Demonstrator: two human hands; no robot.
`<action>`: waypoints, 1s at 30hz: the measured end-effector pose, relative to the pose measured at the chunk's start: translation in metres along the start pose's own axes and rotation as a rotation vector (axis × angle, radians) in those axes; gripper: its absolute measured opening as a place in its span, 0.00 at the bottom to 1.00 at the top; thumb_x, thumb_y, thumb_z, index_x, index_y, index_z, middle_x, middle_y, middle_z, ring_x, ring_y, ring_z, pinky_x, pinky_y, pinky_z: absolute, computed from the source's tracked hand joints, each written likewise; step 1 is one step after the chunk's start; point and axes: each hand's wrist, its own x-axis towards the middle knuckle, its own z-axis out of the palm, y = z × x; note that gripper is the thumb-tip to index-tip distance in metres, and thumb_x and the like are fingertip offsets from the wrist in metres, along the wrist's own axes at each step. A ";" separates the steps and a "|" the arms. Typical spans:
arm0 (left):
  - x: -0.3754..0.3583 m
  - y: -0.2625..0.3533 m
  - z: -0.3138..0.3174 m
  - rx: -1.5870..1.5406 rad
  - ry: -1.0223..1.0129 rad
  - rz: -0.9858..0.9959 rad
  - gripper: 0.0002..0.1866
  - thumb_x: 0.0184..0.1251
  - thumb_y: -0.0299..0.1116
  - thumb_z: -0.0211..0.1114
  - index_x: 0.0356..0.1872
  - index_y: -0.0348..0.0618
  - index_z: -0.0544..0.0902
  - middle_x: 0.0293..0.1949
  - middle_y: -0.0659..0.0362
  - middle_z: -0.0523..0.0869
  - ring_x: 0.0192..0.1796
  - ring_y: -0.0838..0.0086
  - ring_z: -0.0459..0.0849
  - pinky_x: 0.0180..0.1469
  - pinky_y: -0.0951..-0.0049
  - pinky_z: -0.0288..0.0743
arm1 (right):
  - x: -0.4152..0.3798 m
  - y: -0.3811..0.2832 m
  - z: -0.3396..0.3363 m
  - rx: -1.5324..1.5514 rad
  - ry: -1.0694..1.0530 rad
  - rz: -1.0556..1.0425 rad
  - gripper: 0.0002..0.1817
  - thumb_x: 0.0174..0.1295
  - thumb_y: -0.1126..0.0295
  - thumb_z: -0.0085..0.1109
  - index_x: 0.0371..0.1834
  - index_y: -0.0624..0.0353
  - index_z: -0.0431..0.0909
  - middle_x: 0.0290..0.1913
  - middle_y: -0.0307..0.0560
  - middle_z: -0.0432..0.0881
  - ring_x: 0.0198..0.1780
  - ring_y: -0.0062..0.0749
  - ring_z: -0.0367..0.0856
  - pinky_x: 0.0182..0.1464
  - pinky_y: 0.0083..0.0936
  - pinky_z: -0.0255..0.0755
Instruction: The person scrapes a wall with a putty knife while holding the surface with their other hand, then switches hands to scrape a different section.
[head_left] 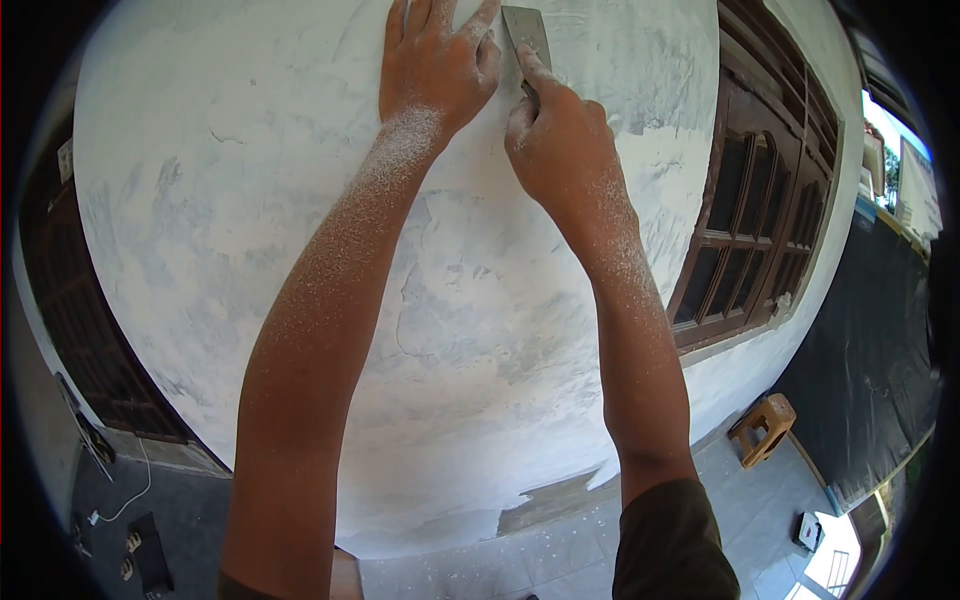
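Both arms reach up against a white, patchy plastered wall (480,260) with hairline cracks and grey smears. My right hand (565,145) grips a putty knife (528,35), its index finger stretched along the flat metal blade, which lies at the wall near the top of the view. The handle is mostly hidden in the fist. To the left, my left hand (437,65) rests on the wall with its fingers extended upward, the tips partly cut off by the frame. White dust coats both wrists and forearms.
A brown wooden window (755,190) is set in the wall at right, a dark door (85,270) at left. On the floor stand a brown plastic stool (763,430) and a small box (807,531). A dark sheet (870,350) hangs at far right; a white cable (140,490) lies lower left.
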 end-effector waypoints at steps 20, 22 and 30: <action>-0.002 0.003 -0.006 -0.009 -0.035 -0.008 0.26 0.73 0.38 0.54 0.71 0.49 0.78 0.79 0.44 0.63 0.84 0.52 0.54 0.84 0.47 0.44 | 0.039 0.004 0.009 -0.020 0.149 -0.098 0.27 0.70 0.75 0.50 0.74 0.58 0.74 0.39 0.67 0.89 0.35 0.54 0.91 0.48 0.45 0.86; -0.002 0.000 -0.006 -0.005 -0.025 -0.003 0.25 0.73 0.38 0.55 0.70 0.50 0.80 0.79 0.45 0.64 0.83 0.52 0.55 0.84 0.47 0.44 | 0.024 0.002 0.008 -0.033 0.160 -0.099 0.27 0.70 0.74 0.51 0.74 0.58 0.74 0.40 0.67 0.89 0.36 0.55 0.91 0.47 0.45 0.86; -0.002 0.000 -0.007 -0.090 0.021 -0.001 0.22 0.71 0.38 0.59 0.62 0.46 0.85 0.74 0.46 0.73 0.82 0.53 0.59 0.83 0.46 0.47 | 0.028 0.009 0.018 -0.087 0.092 -0.098 0.34 0.70 0.63 0.57 0.80 0.55 0.65 0.41 0.65 0.89 0.35 0.50 0.92 0.38 0.42 0.88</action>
